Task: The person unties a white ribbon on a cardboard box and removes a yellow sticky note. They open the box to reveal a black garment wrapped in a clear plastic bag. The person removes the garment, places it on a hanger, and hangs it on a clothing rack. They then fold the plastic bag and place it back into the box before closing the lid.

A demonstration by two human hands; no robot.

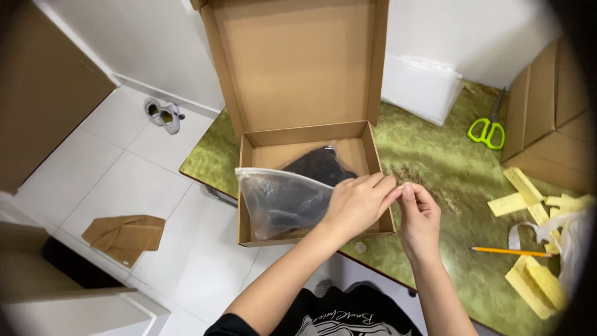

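Note:
An open cardboard box (310,133) with its lid standing upright sits on a green marbled table (448,168). Over the box I hold a clear plastic bag (283,196) with a dark garment inside it. My left hand (357,202) grips the bag's right end. My right hand (418,214) pinches the same end of the bag beside it, fingertips touching those of the left. Part of the bag rests inside the box.
Green-handled scissors (487,132), a stack of clear bags (420,87), yellow paper slips (528,190), a pencil (507,251) and more cardboard boxes (553,118) lie to the right. On the tiled floor are a folded brown cloth (125,236) and a pair of shoes (163,114).

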